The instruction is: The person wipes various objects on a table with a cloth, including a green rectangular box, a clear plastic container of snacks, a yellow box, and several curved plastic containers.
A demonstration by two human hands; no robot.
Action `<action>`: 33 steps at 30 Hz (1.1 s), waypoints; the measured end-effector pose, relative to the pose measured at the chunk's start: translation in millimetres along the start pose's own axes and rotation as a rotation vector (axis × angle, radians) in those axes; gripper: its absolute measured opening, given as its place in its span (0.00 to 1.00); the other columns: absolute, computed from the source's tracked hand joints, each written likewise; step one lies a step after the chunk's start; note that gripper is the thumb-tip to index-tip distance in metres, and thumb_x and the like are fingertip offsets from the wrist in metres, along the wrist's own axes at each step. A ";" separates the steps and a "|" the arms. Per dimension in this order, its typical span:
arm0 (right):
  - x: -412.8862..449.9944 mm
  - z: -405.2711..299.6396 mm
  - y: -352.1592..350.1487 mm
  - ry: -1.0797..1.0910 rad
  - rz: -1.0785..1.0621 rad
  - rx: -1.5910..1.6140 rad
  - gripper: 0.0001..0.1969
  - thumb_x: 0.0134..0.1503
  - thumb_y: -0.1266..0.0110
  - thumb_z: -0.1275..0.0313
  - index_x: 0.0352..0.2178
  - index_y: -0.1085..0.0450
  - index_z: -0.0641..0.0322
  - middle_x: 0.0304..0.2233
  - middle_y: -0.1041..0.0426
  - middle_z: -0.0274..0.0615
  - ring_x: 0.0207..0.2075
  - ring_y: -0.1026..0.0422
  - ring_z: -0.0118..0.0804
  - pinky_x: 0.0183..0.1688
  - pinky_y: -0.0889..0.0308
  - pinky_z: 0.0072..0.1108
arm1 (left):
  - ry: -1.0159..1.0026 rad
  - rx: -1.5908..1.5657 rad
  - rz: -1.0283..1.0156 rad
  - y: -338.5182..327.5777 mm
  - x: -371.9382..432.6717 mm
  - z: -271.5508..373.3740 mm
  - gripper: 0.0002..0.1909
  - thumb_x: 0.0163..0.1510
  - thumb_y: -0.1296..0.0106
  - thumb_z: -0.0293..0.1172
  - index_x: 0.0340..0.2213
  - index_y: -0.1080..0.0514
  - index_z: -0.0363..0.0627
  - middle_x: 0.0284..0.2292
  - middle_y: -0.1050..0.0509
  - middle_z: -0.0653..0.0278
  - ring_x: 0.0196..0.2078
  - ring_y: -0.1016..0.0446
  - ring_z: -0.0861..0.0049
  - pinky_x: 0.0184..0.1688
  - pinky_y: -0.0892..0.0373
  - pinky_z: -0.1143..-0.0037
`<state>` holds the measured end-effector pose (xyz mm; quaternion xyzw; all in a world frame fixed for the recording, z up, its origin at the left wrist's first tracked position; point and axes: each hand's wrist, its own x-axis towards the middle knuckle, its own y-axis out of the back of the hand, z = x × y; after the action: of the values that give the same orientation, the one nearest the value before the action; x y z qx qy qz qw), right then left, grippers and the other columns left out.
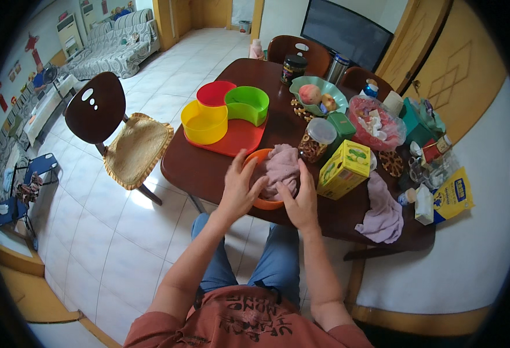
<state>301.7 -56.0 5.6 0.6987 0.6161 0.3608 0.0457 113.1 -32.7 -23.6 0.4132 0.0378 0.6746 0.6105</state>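
Note:
An orange plastic bowl stands near the front edge of the dark wooden table, with a crumpled pink cloth inside it. My left hand is at the bowl's left side, fingers spread. At the right side of the bowl is my right hand, its fingers apart and close to the cloth; whether either hand touches bowl or cloth cannot be told. Behind the bowl, a red tray carries a yellow round container, a red one and a green curved one.
Right of the bowl are a yellow box, a lidded jar of snacks and a second pink cloth. Farther back are a pale green fruit dish and a pink plastic-lined basket. A chair with a woven cushion stands left.

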 end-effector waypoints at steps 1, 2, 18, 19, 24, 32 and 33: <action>-5.6 2.9 -2.1 -0.053 0.043 0.103 0.35 0.61 0.46 0.66 0.64 0.49 0.72 0.62 0.41 0.60 0.62 0.39 0.53 0.65 0.45 0.34 | -0.004 0.234 0.126 2.5 -1.6 25.2 0.30 0.53 0.39 0.37 0.55 0.33 0.40 0.62 0.42 0.45 0.63 0.41 0.48 0.63 0.43 0.59; -9.2 9.8 -8.0 -0.089 0.116 0.304 0.33 0.63 0.50 0.67 0.64 0.50 0.72 0.62 0.41 0.59 0.63 0.39 0.51 0.65 0.47 0.33 | -0.100 0.233 0.121 12.2 6.5 41.1 0.30 0.51 0.39 0.35 0.55 0.32 0.42 0.62 0.42 0.47 0.62 0.39 0.50 0.61 0.40 0.61; -20.7 13.9 -23.8 -0.142 -0.064 0.458 0.59 0.47 0.32 0.71 0.69 0.69 0.65 0.62 0.43 0.67 0.64 0.41 0.57 0.65 0.44 0.37 | 0.030 0.235 -0.504 0.0 55.0 40.6 0.36 0.45 0.38 0.33 0.55 0.38 0.41 0.49 0.28 0.51 0.51 0.27 0.55 0.48 0.28 0.62; -21.5 15.1 -25.1 -0.143 -0.067 0.460 0.59 0.47 0.32 0.71 0.69 0.69 0.65 0.62 0.43 0.67 0.64 0.41 0.57 0.65 0.44 0.37 | 0.025 0.302 -0.552 -0.8 58.1 36.5 0.29 0.46 0.39 0.33 0.50 0.33 0.40 0.46 0.26 0.52 0.49 0.26 0.56 0.47 0.28 0.62; -23.2 27.4 -31.5 -0.034 -0.032 0.159 0.50 0.48 0.31 0.63 0.66 0.53 0.66 0.58 0.36 0.60 0.60 0.36 0.57 0.62 0.40 0.37 | -0.167 0.460 -0.543 -9.1 64.1 19.4 0.13 0.48 0.43 0.34 0.33 0.23 0.38 0.39 0.25 0.53 0.43 0.24 0.58 0.44 0.28 0.63; -24.9 24.6 -30.0 -0.023 -0.032 0.091 0.38 0.51 0.32 0.63 0.58 0.41 0.67 0.54 0.31 0.55 0.54 0.30 0.52 0.56 0.34 0.33 | -0.099 0.288 -0.881 14.9 87.4 48.7 0.12 0.52 0.50 0.32 0.35 0.26 0.37 0.36 0.22 0.49 0.39 0.22 0.52 0.40 0.27 0.58; -24.0 21.5 -28.5 -0.013 -0.060 0.060 0.37 0.51 0.32 0.64 0.58 0.41 0.67 0.54 0.31 0.54 0.54 0.30 0.52 0.56 0.35 0.33 | -0.100 0.290 -0.879 15.9 87.6 48.8 0.12 0.52 0.50 0.32 0.35 0.26 0.37 0.36 0.22 0.49 0.39 0.22 0.52 0.40 0.27 0.58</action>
<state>290.7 -62.5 -35.4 0.6832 0.6470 0.3362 0.0395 137.5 16.1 62.1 0.4711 0.2738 0.3191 0.7754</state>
